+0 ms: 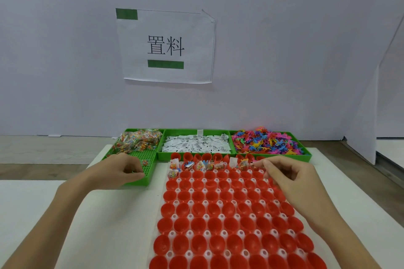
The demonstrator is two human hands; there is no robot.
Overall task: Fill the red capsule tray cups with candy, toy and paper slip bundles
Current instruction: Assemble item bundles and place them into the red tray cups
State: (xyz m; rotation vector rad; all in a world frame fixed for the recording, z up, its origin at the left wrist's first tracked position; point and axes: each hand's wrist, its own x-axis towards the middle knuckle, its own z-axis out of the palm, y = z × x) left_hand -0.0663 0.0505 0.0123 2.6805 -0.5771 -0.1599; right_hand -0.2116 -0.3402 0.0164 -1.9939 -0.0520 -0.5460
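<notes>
The left hand [122,170] is curled in the green tray [140,181] (contents unclear); the right hand [286,176] is held over the cups [218,209], fingertips pinched, its hold unclear.

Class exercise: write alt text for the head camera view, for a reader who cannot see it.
Two hands work over a red capsule tray on a white table: the left hand at the green candy bin, the right hand at the tray's far, partly filled rows. Behind sit bins of paper slips and colourful toys.

You've got even, soft light, no glare; wide-angle bend toward 3 & 9 o'clock edges, pic maybe slightly soft.
</notes>
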